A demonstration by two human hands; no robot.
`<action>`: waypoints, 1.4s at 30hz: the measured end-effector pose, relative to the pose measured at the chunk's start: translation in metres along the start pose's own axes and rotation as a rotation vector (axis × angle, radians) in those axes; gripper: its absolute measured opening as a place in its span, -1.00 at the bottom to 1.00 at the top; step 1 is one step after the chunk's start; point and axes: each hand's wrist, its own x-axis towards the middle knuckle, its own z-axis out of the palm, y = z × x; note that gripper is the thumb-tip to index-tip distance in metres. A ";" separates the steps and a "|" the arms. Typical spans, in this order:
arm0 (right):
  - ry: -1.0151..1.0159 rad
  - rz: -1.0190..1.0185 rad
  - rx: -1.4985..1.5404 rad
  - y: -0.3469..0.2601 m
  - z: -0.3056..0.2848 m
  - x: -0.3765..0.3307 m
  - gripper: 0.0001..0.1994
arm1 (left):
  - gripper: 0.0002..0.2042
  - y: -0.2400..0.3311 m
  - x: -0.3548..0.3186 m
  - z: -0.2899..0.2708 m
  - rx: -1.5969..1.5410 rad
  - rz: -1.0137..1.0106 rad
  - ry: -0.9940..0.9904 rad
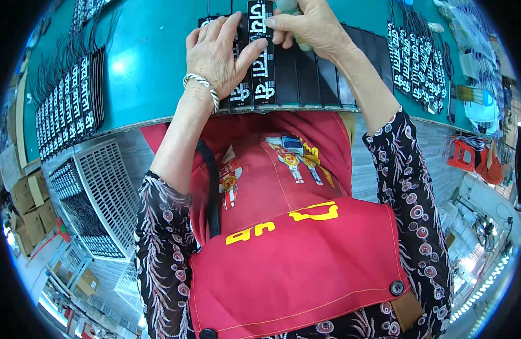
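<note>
Red apron (294, 265) nearest — teal table (153, 62); left hand (218, 53) flat on black tags (260, 56), right hand (308, 25) pinching, perhaps bottle.

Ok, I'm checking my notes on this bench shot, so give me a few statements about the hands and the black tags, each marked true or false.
1. The left hand rests on the row of black rectangular tags with white print. True.
2. A twisted silver bangle sits on the right wrist. False: it is on the left wrist.
3. The right hand presses a tag with its fingertips. True.
4. The tabletop is red. False: it is teal.
5. The person wears a red apron. True.
</note>
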 end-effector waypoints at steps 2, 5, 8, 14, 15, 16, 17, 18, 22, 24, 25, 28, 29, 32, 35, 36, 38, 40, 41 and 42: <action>-0.012 -0.033 -0.033 0.006 -0.001 0.002 -0.62 | -0.24 0.003 0.002 -0.002 -0.026 -0.009 -0.003; -0.016 0.037 -0.154 -0.002 0.000 0.002 -0.62 | -0.30 0.004 0.002 -0.003 -0.020 0.013 0.020; -0.041 -0.043 -0.100 0.024 -0.013 0.009 -0.60 | -0.39 0.008 0.005 -0.002 0.014 0.081 0.027; -0.080 0.094 -0.364 0.024 -0.016 0.013 -0.57 | -0.58 0.017 0.006 -0.009 0.118 0.123 -0.022; -0.076 0.090 -0.366 0.021 -0.015 0.010 -0.57 | -0.58 0.019 0.007 -0.010 0.118 0.128 -0.017; -0.051 0.065 -0.348 0.019 -0.016 0.006 -0.54 | -0.58 0.021 0.009 -0.010 0.130 0.128 -0.031; -0.027 0.041 -0.330 0.017 -0.017 0.004 -0.51 | -0.58 0.023 0.011 -0.011 0.141 0.129 -0.045; -0.025 0.030 -0.272 0.019 -0.021 0.001 -0.48 | -0.59 0.026 0.013 -0.011 0.133 0.131 -0.049; 0.058 -0.020 -0.262 0.016 -0.034 -0.020 -0.48 | -0.62 0.031 0.016 -0.015 0.147 0.126 -0.074; 0.080 -0.053 -0.295 0.012 -0.040 -0.034 -0.50 | -0.62 0.032 0.017 -0.018 0.172 0.122 -0.090; 0.108 -0.078 -0.329 0.012 -0.046 -0.040 -0.51 | -0.62 0.034 0.018 -0.018 0.190 0.121 -0.110; 0.113 -0.199 -0.489 0.018 -0.065 -0.055 -0.54 | -0.59 0.042 0.023 -0.016 0.187 0.173 -0.143; 0.124 -0.265 -0.585 0.017 -0.067 -0.060 -0.55 | -0.59 0.044 0.025 -0.015 0.192 0.202 -0.175; 0.085 -0.187 -0.605 0.014 -0.074 -0.072 -0.56 | -0.58 0.050 0.025 -0.008 0.108 0.158 -0.198; 0.068 -0.220 -0.654 0.019 -0.078 -0.076 -0.57 | -0.53 0.057 0.027 -0.007 0.123 0.134 -0.193; 0.074 -0.268 -0.691 0.022 -0.079 -0.075 -0.57 | -0.54 0.057 0.028 -0.006 0.135 0.141 -0.195; 0.076 -0.320 -0.726 0.020 -0.079 -0.074 -0.58 | -0.53 0.056 0.029 -0.005 0.117 0.138 -0.164; 0.045 -0.308 -0.753 0.014 -0.078 -0.074 -0.58 | -0.53 0.060 0.033 -0.004 0.123 0.120 -0.174; 0.045 -0.307 -0.752 0.012 -0.078 -0.075 -0.58 | -0.53 0.062 0.035 -0.004 0.126 0.104 -0.183; 0.032 -0.286 -0.792 0.010 -0.078 -0.076 -0.59 | -0.50 0.063 0.037 -0.006 0.126 0.091 -0.194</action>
